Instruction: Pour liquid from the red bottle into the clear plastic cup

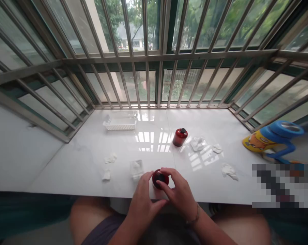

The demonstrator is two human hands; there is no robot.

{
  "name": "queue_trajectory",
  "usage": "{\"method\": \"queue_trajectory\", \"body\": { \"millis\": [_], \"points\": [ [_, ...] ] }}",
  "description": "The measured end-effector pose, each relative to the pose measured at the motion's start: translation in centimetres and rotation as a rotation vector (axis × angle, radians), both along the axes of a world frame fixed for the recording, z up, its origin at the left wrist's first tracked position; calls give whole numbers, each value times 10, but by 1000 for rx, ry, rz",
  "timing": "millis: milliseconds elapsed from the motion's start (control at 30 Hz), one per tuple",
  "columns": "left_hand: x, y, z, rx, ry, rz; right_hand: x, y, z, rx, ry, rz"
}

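Observation:
A dark red jar (pixel 156 186) with a black top stands at the near edge of the white counter, between my hands. My left hand (pixel 143 199) curves around its left side, fingers against the rim and thumb near the front. On the right, my right hand (pixel 178 190) holds the jar's top, its fingers at the far rim and its thumb over the black part. A second red bottle (pixel 180 137) with a black cap stands upright farther back. Just left of my hands is a small clear plastic box (pixel 136 169) with something whitish in it.
A white basket (pixel 120 123) sits at the back left. Crumpled white tissues (pixel 230 171) and clear packaging (pixel 198 143) lie to the right, with more white scraps (pixel 110 158) at left. A blue and yellow bottle (pixel 261 139) stands far right.

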State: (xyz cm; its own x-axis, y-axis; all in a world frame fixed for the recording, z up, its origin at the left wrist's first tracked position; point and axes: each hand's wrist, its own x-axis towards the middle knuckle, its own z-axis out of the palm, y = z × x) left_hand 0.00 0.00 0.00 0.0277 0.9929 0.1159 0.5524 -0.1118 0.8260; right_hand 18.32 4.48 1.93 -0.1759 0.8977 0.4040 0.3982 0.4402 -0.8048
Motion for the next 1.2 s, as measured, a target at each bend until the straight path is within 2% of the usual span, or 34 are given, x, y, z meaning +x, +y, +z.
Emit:
{"method": "queue_trajectory", "body": {
  "millis": [133,267,467,633,833,1000,1200],
  "points": [
    [19,22,-13,102,-47,-71,0,-5,-1,-21,3,21],
    [27,35,-19,164,-85,-125,11,-4,1,-14,-16,87],
    [30,32,-26,168,-95,-63,18,-2,7,-12,-54,214],
    [29,32,-31,162,-29,-44,12,0,9,4,-115,99],
    [28,33,-32,163,-28,-48,17,2,21,-7,-170,218],
    [30,32,-30,167,-9,-49,17,2,24,31,-247,145],
    [31,33,-34,215,-3,-65,24,10,26,91,-305,303]
  ]
}}
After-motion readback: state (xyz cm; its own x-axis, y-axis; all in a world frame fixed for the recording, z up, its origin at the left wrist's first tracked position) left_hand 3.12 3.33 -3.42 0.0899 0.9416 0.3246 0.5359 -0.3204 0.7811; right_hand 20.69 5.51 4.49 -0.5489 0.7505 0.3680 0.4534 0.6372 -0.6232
